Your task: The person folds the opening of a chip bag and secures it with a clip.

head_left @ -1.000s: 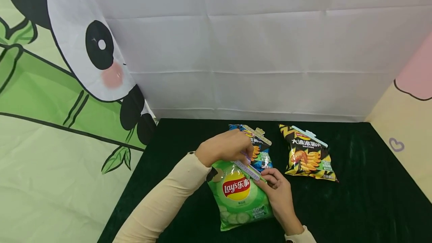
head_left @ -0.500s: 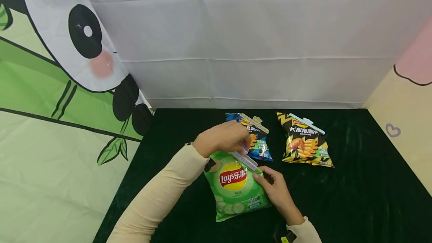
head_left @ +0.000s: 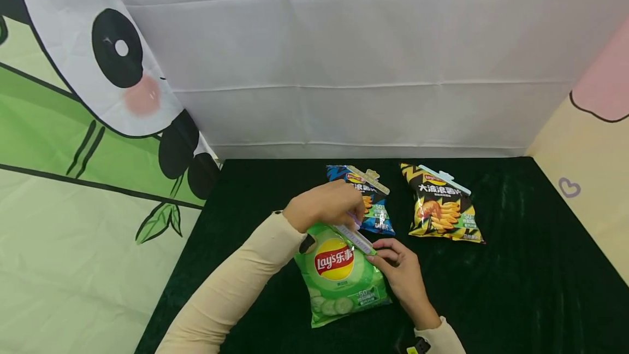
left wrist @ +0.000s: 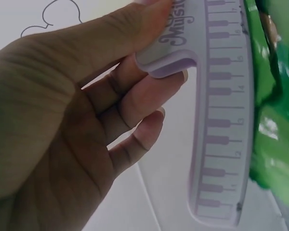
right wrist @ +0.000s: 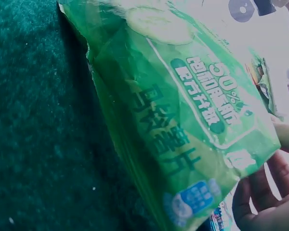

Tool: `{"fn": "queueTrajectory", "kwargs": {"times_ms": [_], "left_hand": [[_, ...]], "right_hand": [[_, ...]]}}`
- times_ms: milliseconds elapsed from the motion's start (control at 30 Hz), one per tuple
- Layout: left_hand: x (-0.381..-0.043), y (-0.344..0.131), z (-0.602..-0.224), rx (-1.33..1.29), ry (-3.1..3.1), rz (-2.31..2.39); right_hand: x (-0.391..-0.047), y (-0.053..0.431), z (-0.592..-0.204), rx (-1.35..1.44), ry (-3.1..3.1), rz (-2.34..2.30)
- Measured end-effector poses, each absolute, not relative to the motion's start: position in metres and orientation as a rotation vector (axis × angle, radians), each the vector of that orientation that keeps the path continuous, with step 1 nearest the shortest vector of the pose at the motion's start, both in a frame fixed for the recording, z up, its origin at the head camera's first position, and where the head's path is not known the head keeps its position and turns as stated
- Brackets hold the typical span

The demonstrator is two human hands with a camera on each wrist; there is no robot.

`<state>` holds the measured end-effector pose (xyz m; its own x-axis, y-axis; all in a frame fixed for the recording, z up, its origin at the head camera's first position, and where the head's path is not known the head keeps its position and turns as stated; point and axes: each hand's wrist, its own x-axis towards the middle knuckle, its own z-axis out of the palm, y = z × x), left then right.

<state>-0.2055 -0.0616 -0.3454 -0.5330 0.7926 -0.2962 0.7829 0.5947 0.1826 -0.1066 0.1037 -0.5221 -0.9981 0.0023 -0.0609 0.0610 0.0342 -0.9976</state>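
A green Lay's chip bag (head_left: 339,294) lies tilted on the dark green tabletop in the head view. Along its top edge runs a pale purple bag clip (head_left: 357,239), printed with piano keys (left wrist: 224,108) in the left wrist view. My left hand (head_left: 326,205) reaches over the bag's top and pinches the clip's handle between thumb and fingers. At the clip's lower right end, my right hand (head_left: 400,275) pinches the bag's upper corner, thumb on the front and fingers behind. The right wrist view shows the bag's lower side (right wrist: 178,125) close up.
Behind the hands lies a blue chip bag (head_left: 378,220) with a beige clip (head_left: 368,179), partly hidden by my left hand. Right of it is a black-and-yellow chip bag (head_left: 444,214) with a light blue clip (head_left: 444,179). A white cloth backdrop (head_left: 319,119) rises behind the table.
The head view has tilted down and shifted slightly. Both hands keep to the clip and bag corner, and my right fingers have shifted a little at the clip's end.
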Motion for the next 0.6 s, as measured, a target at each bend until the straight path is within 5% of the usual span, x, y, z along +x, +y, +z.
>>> {"fn": "queueTrajectory", "kwargs": {"times_ms": [600], "left_hand": [[-0.1994, -0.0639, -0.3517, 1.198, 2.443, 0.024]], "right_hand": [[-0.1080, 0.1033, -0.5250, 0.013, 2.164, -2.080]]}}
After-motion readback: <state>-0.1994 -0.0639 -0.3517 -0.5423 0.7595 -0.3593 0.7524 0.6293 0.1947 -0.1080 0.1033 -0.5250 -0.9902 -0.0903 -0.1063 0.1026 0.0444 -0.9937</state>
